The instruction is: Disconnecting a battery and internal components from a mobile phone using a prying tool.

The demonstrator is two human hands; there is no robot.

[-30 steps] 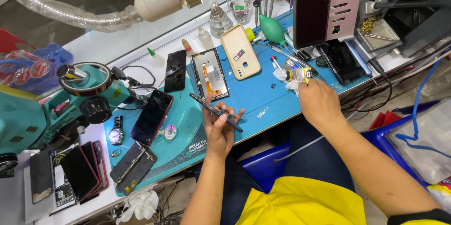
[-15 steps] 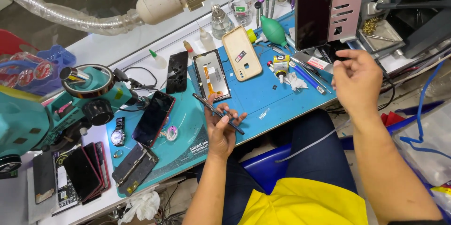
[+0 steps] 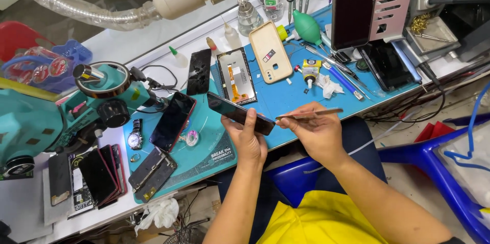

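A dark phone (image 3: 240,113) is clamped edge-up in the left hand (image 3: 248,141), just above the near edge of the blue mat (image 3: 286,98). A thin metal tool (image 3: 310,114) is now pinched in the right hand (image 3: 314,133), which half a second ago was held up empty off to the right; its tip has been brought to touch the phone's near end. The work is thereby judged to have passed from fetching to prying. Behind lie an opened screen panel (image 3: 236,75) and a tan phone case (image 3: 270,58) on the worktop (image 3: 127,45).
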